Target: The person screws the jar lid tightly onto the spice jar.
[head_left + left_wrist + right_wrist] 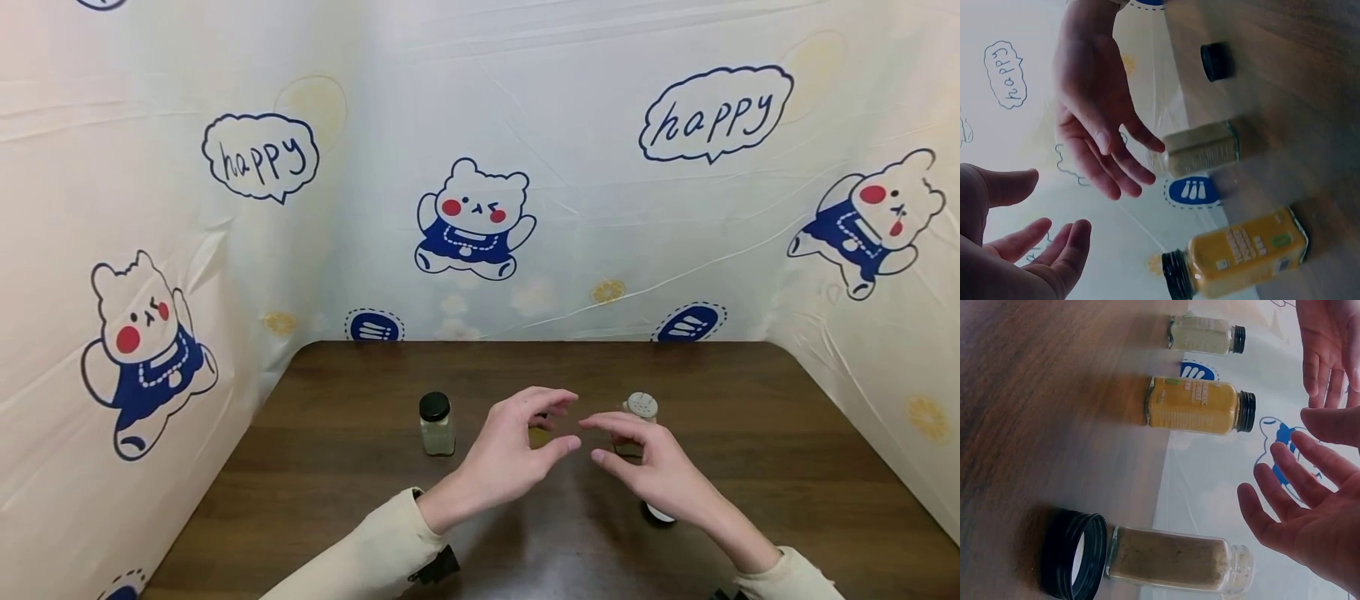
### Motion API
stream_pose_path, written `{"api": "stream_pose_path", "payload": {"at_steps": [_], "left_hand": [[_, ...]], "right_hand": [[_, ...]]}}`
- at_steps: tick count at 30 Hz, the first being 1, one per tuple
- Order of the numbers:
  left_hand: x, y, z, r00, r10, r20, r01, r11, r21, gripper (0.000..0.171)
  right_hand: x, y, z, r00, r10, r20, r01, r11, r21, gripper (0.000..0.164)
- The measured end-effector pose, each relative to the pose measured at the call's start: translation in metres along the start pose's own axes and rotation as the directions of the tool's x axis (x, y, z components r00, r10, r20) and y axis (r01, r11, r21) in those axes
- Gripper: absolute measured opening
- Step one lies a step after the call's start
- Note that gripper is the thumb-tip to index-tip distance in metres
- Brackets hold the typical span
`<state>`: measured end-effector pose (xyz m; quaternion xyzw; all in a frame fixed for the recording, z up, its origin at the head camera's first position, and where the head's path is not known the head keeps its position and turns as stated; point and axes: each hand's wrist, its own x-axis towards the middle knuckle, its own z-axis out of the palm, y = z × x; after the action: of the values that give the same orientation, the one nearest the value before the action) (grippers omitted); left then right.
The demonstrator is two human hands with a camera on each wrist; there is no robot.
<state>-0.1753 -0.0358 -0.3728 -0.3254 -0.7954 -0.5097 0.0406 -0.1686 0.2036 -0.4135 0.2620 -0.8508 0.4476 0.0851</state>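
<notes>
Left hand (513, 437), right hand (663, 471), both loosely outstretched; boxy yellow-filled jar (1192, 405); round ridged lid (1057, 553)

The word "happy" stands twice on the cloth (585, 125) beyond the hands: in one bubble (260, 158) up and left of the left hand (517, 442), and in another bubble (716, 114) above and beyond the right hand (656, 467). The yellow jar (1192, 405), just beyond the left hand's fingers, bears white print in several lines — too blurred to read surely. The small print on the brown jar (1169, 557), just beyond the right hand, and the pale jar (1199, 335), left of the left hand, is also illegible.
</notes>
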Motion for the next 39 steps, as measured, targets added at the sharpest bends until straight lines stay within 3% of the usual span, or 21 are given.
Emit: {"api": "stream_pose_path", "payload": {"at_steps": [5, 23, 32, 39], "left_hand": [[-0.002, -0.002, 0.006, 0.999, -0.026, 0.038, 0.027, 1.0, -0.015, 0.044], [-0.003, -0.006, 0.024, 0.995, -0.032, 0.098, 0.034, 0.999, -0.015, 0.04], [-0.003, -0.008, 0.034, 0.993, -0.046, 0.11, 0.049, 0.998, -0.026, 0.039], [-0.003, -0.012, 0.042, 0.992, -0.061, 0.114, 0.065, 0.997, -0.029, 0.039]], "right_hand": [[-0.003, 0.001, -0.001, 1.0, -0.02, -0.005, 0.02, 1.0, 0.0, 0.033], [-0.017, 0.009, -0.008, 0.997, -0.061, -0.045, 0.059, 0.997, -0.057, 0.033], [-0.024, 0.012, -0.011, 1.0, 0.01, -0.027, -0.011, 0.998, -0.058, 0.033], [-0.028, 0.017, -0.012, 0.999, 0.009, -0.035, -0.012, 0.997, -0.076, 0.033]]}}
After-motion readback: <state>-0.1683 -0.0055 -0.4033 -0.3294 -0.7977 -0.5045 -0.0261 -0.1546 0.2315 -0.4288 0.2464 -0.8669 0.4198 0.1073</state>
